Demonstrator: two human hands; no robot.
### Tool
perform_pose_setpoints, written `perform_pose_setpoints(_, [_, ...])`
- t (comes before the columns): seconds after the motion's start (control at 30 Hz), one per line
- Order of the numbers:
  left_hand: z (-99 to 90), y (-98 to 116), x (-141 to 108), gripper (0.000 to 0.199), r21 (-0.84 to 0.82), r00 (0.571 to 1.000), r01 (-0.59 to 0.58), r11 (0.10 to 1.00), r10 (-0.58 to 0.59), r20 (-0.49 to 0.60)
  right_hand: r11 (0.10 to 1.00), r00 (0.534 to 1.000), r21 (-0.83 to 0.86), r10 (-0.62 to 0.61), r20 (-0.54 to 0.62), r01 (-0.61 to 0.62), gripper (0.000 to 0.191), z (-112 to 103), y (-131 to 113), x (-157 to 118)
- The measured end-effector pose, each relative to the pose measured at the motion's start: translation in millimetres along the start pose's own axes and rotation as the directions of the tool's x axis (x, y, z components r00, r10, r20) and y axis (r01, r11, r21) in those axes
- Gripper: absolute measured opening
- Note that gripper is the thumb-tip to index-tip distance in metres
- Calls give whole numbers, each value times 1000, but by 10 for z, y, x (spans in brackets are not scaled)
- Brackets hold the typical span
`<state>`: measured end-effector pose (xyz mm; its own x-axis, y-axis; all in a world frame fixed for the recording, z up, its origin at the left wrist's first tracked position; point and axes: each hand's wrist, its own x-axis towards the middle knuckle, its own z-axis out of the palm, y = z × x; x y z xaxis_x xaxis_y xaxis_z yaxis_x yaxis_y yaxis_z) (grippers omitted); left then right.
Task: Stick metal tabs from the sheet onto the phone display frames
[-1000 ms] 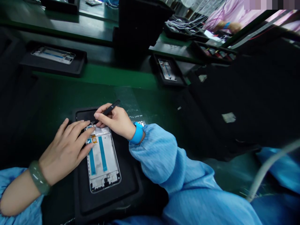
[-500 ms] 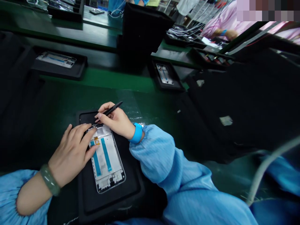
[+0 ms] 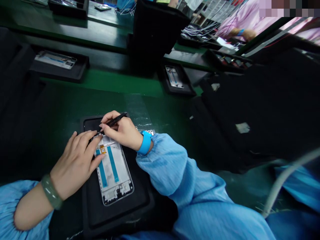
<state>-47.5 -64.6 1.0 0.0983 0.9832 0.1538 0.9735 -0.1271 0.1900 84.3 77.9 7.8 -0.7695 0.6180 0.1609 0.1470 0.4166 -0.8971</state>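
A white phone frame with two blue strips and a small orange flex part lies in a black tray on the green bench. My left hand rests flat on the frame's upper left corner, fingers spread, a green bangle on the wrist. My right hand grips black tweezers like a pen, the tip down at the frame's top edge beside my left fingertips. A blue band sits on my right wrist.
Two more black trays with phone frames lie behind, one at the far left and one at centre right. A tall black box stands at the back. Dark covers fill the right. A person in pink works at the far right.
The hands have stayed on the frame's top edge. The tweezers have tilted slightly lower, and the view has shifted a little.
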Motion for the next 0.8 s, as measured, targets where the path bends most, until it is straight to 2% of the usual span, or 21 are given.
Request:
perform_pose_setpoints(0.17, [12,-15,0,47,5,1000,-6,1000,6,-12,994,999,-100,-47,-2,47,10,-1,-12,2])
perform_pose_setpoints(0.63, [19,-9,1,47,-1,999,-8,1000,8,-37,962,982,-217,-139,129,164,14,-56,-49,50])
perform_pose_setpoints(0.73, [24,-23,-2,45,-15,1000,-9,1000,9,-27,942,971,-249,-192,145,223,12,-33,-101,47])
perform_pose_setpoints(0.8, [21,-27,-3,44,-19,999,-8,1000,8,-32,906,953,-314,-230,199,284,11,-12,-131,47])
